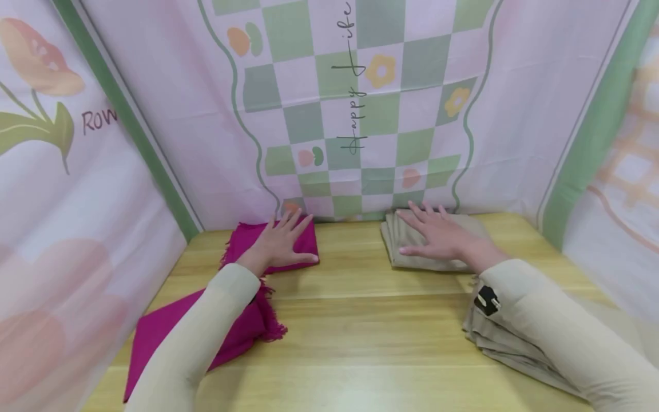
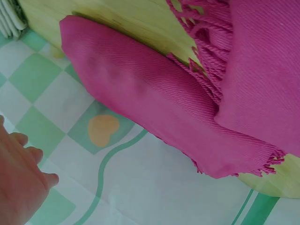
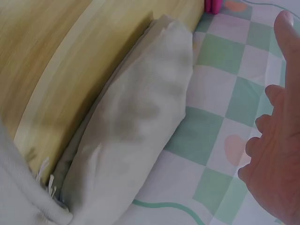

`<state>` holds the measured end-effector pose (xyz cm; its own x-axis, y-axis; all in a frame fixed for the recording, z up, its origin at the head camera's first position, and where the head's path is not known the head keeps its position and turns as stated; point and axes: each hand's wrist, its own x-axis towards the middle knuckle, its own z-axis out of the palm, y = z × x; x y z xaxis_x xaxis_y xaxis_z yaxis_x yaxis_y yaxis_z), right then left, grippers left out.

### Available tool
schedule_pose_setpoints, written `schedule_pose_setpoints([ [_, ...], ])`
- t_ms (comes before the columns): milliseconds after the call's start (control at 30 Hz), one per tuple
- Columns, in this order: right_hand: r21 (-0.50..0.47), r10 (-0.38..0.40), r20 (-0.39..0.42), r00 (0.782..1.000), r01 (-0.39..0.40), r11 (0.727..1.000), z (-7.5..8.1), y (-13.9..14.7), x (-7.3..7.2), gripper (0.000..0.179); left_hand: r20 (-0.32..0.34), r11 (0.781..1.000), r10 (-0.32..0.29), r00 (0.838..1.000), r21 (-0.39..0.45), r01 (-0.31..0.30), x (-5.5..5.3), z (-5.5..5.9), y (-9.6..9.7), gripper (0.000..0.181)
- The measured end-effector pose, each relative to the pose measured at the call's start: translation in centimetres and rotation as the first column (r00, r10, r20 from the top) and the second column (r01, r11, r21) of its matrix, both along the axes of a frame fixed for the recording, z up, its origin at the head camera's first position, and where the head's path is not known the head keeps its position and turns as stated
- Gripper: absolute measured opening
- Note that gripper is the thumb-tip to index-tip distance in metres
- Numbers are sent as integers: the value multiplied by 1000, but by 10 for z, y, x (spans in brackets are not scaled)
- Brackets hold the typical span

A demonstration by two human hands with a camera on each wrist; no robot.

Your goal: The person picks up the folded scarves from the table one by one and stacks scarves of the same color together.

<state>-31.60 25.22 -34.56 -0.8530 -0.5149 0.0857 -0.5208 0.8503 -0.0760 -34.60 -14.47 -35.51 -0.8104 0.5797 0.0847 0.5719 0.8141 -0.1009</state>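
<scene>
Over a folded magenta scarf (image 1: 241, 237) at the table's far left, my left hand (image 1: 278, 245) is held with fingers spread. In the left wrist view this hand hovers off to one side of that scarf (image 2: 136, 91), gripping nothing. A second magenta scarf (image 1: 159, 329) with a tasselled end lies nearer, partly under the left sleeve. My right hand (image 1: 440, 236), fingers splayed, is above a folded beige cloth (image 1: 475, 226) at the far right. In the right wrist view it appears apart from the cloth (image 3: 136, 112). Another beige cloth (image 1: 507, 343) lies nearer, partly hidden by the right forearm.
The wooden table (image 1: 340, 332) stretches between the two colour groups. A checked fabric curtain (image 1: 329, 114) hangs right behind its far edge. Printed fabric panels (image 1: 103, 229) close in the left and right sides. A black device (image 1: 486, 300) sits at the right cuff.
</scene>
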Motion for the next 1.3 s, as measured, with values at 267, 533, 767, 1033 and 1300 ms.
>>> schedule_pose_setpoints([
  [267, -52, 27, -17, 999, -28, 998, 0, -10, 8, 91, 50, 999, -8, 999, 32, 6, 7, -3, -9, 102],
  [533, -98, 68, -26, 997, -71, 993, -4, -29, 17, 94, 57, 999, -12, 998, 46, 9, 18, -6, -18, 100],
  [767, -158, 87, 7, 996, -85, 984, -7, -53, 27, 88, 84, 997, -12, 996, 77, 5, 30, -10, -32, 98],
  [1033, -243, 151, -16, 988, -150, 958, -15, -89, 37, 84, 139, 990, 33, 990, 133, -52, 49, -13, -59, 97],
  [1300, -277, 242, 7, 970, -230, 933, -32, -126, 44, 77, 208, 970, 115, 971, 188, -155, 75, -20, -87, 94],
])
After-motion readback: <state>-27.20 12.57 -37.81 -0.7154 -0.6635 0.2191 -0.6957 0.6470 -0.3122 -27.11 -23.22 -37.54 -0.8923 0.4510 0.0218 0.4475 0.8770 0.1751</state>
